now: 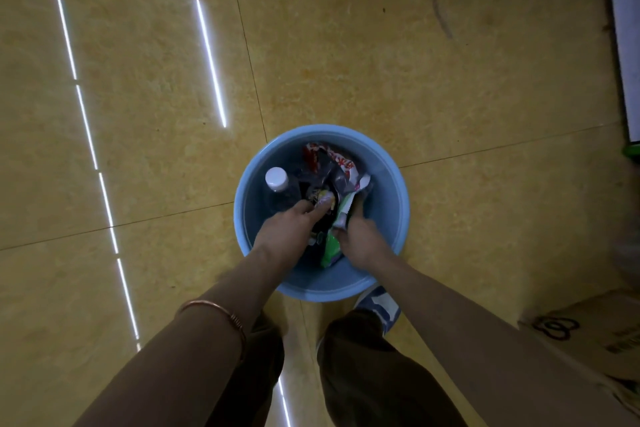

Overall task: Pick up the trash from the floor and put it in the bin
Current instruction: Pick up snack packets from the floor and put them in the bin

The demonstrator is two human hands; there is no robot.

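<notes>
**Hands in bin, last bits about to drop**

L hand and R hand both reach down inside the blue bin. L hand pinches a dark packet; R hand grips a green-white wrapper. Neither is let go yet. Just beyond the fingers, already in: bottle w/ white cap and a red-white wrapper. Nothing I'd call trash shows on the floor nearby, so prob. nearly done: release both pieces, then check out-of-frame areas. Cardboard box sits well off to the R.

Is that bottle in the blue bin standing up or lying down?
The bottle stands roughly upright: its white cap faces the camera, with its body dropping below it inside the bin.
</notes>
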